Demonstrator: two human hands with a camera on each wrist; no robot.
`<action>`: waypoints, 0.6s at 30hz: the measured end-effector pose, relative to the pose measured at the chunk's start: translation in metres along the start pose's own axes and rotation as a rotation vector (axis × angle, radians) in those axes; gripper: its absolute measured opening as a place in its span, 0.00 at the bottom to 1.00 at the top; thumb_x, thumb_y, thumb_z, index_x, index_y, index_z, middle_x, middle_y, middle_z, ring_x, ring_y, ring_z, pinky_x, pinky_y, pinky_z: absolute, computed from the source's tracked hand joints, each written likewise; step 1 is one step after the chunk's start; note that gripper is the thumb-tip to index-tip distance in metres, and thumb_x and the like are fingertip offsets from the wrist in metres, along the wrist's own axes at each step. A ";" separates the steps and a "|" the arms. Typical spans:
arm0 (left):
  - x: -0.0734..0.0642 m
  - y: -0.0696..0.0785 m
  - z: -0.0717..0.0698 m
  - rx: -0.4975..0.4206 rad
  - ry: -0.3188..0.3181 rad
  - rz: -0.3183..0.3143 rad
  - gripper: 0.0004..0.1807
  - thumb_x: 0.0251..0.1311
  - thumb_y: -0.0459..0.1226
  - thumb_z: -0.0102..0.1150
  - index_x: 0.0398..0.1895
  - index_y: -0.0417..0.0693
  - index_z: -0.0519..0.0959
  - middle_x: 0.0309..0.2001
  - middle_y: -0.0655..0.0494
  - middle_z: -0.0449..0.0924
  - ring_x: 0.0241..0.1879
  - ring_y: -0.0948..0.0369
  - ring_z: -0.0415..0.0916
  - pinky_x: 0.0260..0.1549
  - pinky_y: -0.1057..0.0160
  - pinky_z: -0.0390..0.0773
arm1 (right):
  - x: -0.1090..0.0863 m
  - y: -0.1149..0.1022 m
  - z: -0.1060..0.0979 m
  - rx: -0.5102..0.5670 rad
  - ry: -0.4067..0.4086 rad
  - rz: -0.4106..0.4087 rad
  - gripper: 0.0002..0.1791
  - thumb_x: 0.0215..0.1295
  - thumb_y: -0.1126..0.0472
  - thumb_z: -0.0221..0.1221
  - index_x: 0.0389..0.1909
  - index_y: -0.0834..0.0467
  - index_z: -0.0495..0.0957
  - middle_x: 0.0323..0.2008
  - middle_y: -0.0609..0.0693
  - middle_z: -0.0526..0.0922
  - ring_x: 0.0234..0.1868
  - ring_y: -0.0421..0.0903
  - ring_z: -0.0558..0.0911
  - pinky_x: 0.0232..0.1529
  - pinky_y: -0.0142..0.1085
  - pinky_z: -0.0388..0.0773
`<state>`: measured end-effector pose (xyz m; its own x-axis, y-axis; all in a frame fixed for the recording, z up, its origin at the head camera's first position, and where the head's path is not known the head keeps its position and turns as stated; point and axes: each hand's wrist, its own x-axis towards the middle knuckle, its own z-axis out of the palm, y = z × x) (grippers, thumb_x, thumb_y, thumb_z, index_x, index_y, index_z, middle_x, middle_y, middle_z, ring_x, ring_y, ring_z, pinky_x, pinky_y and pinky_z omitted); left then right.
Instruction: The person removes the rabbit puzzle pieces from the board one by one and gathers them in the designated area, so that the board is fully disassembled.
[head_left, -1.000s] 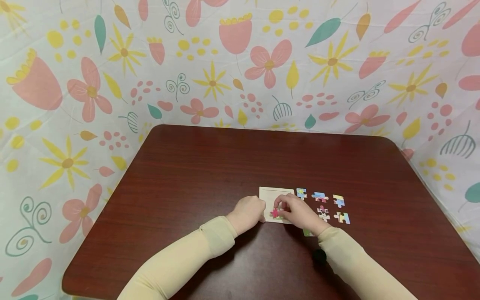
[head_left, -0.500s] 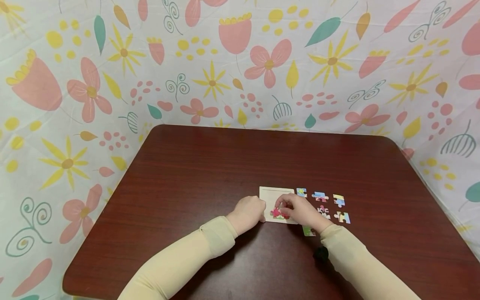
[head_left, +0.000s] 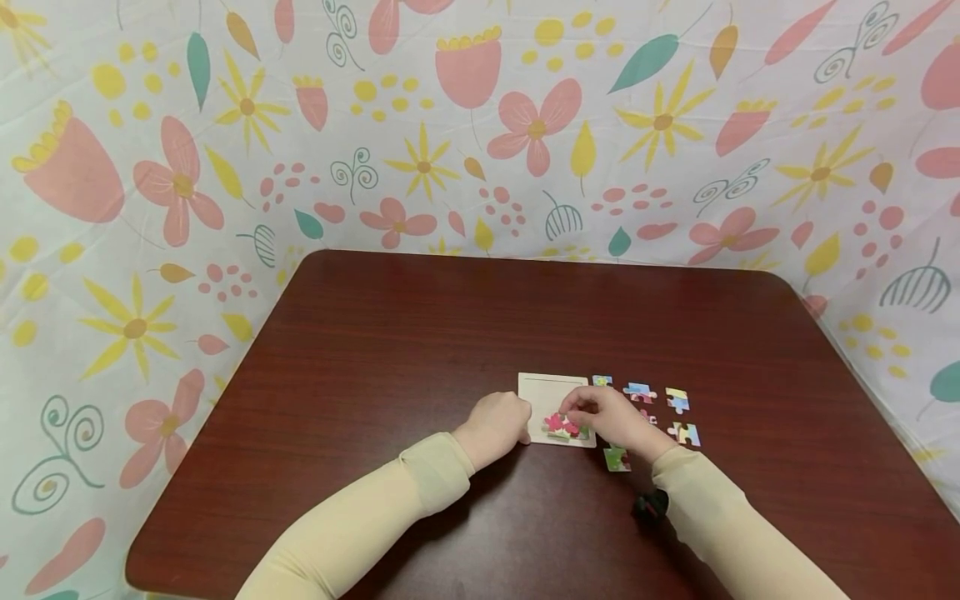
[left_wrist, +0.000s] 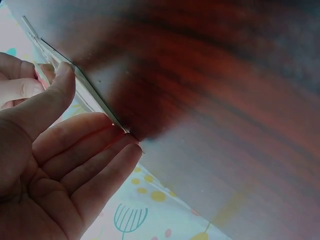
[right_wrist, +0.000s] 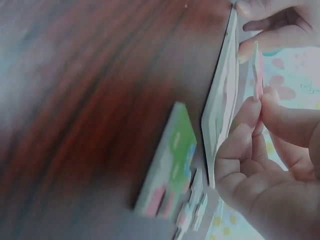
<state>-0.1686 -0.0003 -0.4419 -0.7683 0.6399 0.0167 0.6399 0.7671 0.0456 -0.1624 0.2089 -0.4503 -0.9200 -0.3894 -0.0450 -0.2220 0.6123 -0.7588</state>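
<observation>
My left hand point(head_left: 493, 423) is at the left edge of a pale puzzle tray point(head_left: 538, 390). In the left wrist view its thumb and nearly straight fingers point(left_wrist: 107, 165) touch the tray's rim. Thumb and fingertips of my right hand point(head_left: 611, 417) pinch a thin puzzle piece point(right_wrist: 258, 75), seen edge-on and pinkish in the right wrist view. It is over the lower part of the tray, tilted up from it. Red and green printed pieces point(head_left: 561, 435) show in the tray below, partly covered by my right fingers.
Right of the tray lie several loose pieces, among them a blue-and-yellow one point(head_left: 677, 401), one with a white tab point(head_left: 684, 434) and a green one point(head_left: 617, 460). A black object point(head_left: 651, 505) shows under the right sleeve. Behind the brown table point(head_left: 420, 325) hangs a flowered cloth point(head_left: 450, 108).
My right hand has shifted slightly right, uncovering more of the red and green pieces and the loose green piece. My left hand has stayed at the tray's edge.
</observation>
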 end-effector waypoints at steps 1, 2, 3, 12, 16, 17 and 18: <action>0.000 0.000 0.000 0.002 0.000 0.001 0.10 0.39 0.46 0.71 0.19 0.53 0.81 0.23 0.61 0.83 0.23 0.65 0.79 0.23 0.67 0.76 | -0.001 0.001 -0.002 0.003 -0.002 0.006 0.04 0.63 0.66 0.58 0.34 0.57 0.81 0.29 0.47 0.80 0.30 0.40 0.75 0.33 0.32 0.72; 0.000 0.000 -0.001 0.004 -0.001 0.001 0.10 0.39 0.46 0.71 0.18 0.53 0.81 0.23 0.61 0.83 0.23 0.65 0.79 0.23 0.67 0.76 | -0.003 0.001 -0.003 0.002 -0.004 0.012 0.04 0.63 0.66 0.58 0.34 0.57 0.82 0.30 0.47 0.81 0.30 0.40 0.75 0.33 0.32 0.72; -0.001 0.001 -0.001 0.006 -0.002 0.001 0.10 0.39 0.46 0.71 0.18 0.53 0.81 0.23 0.61 0.83 0.23 0.65 0.79 0.23 0.67 0.76 | -0.004 0.002 -0.005 -0.002 -0.009 0.020 0.04 0.63 0.66 0.59 0.34 0.57 0.82 0.31 0.47 0.81 0.31 0.40 0.75 0.33 0.32 0.73; -0.001 0.001 -0.003 0.025 -0.004 -0.010 0.09 0.37 0.45 0.72 0.18 0.53 0.81 0.22 0.62 0.83 0.23 0.65 0.79 0.23 0.68 0.76 | -0.023 0.014 -0.024 -0.062 -0.023 0.073 0.06 0.63 0.64 0.59 0.37 0.54 0.84 0.37 0.48 0.84 0.34 0.43 0.77 0.36 0.33 0.75; -0.001 0.002 -0.003 0.022 -0.007 -0.017 0.09 0.37 0.44 0.72 0.18 0.53 0.81 0.23 0.62 0.83 0.23 0.64 0.79 0.23 0.67 0.76 | -0.032 0.019 -0.031 -0.070 -0.017 0.088 0.06 0.63 0.62 0.60 0.38 0.54 0.84 0.39 0.49 0.84 0.38 0.44 0.78 0.38 0.34 0.75; -0.001 0.002 -0.003 0.019 -0.010 -0.018 0.09 0.38 0.44 0.72 0.19 0.53 0.82 0.23 0.62 0.83 0.23 0.64 0.79 0.23 0.67 0.76 | -0.035 0.021 -0.033 -0.066 -0.015 0.094 0.06 0.63 0.62 0.60 0.38 0.54 0.84 0.39 0.49 0.84 0.39 0.44 0.78 0.38 0.34 0.76; 0.000 0.002 -0.003 0.016 -0.014 -0.019 0.09 0.38 0.44 0.72 0.19 0.53 0.82 0.23 0.62 0.83 0.24 0.64 0.79 0.23 0.67 0.76 | -0.038 0.021 -0.035 -0.054 -0.014 0.102 0.06 0.63 0.62 0.60 0.39 0.54 0.84 0.40 0.49 0.84 0.39 0.44 0.78 0.38 0.34 0.76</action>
<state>-0.1668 0.0009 -0.4387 -0.7803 0.6254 0.0025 0.6251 0.7800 0.0295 -0.1437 0.2605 -0.4424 -0.9340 -0.3328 -0.1298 -0.1451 0.6855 -0.7135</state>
